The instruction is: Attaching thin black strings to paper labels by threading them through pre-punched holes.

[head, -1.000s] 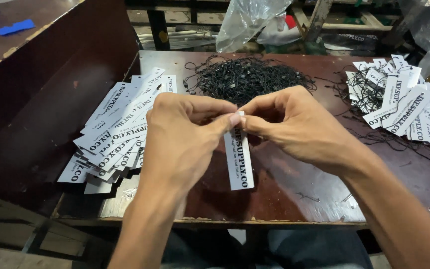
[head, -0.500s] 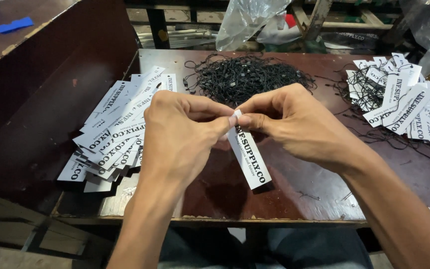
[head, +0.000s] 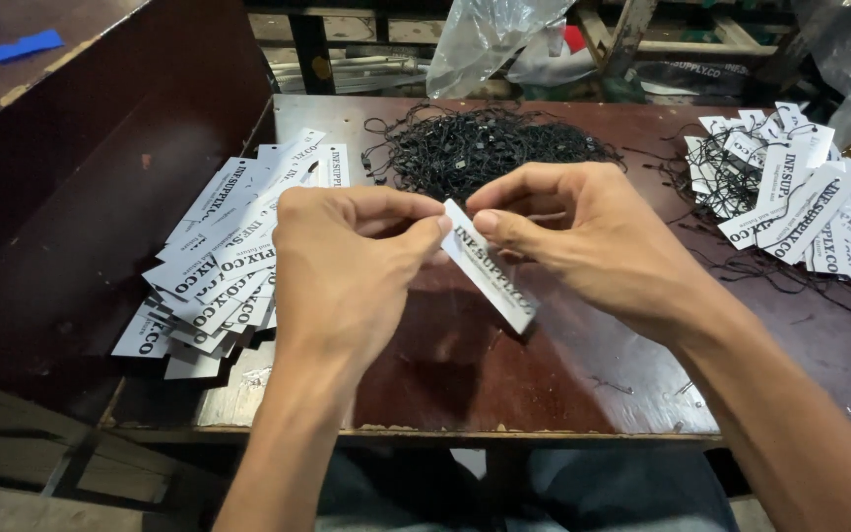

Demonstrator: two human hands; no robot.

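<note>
The white paper tag (head: 492, 268) hangs tilted above the dark wooden tabletop (head: 544, 365), pinched at its upper end between the left hand (head: 352, 261) and the right hand (head: 583, 236), each hand's thumb and fingers closed on it. Just beyond lies a heap of black strings (head: 490, 148). A pile of loose tags (head: 229, 261) sits left, strung tags (head: 805, 202) right.

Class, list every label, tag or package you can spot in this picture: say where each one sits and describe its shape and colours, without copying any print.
Held tag: pinched between left hand and right hand; narrow white rectangle, black print.
Left tag pile: table's left side; white strips fanned out, black print.
Right tag pile: table's right; white tags tangled with black strings.
Plastic bag: behind the table; clear, crumpled.
</note>
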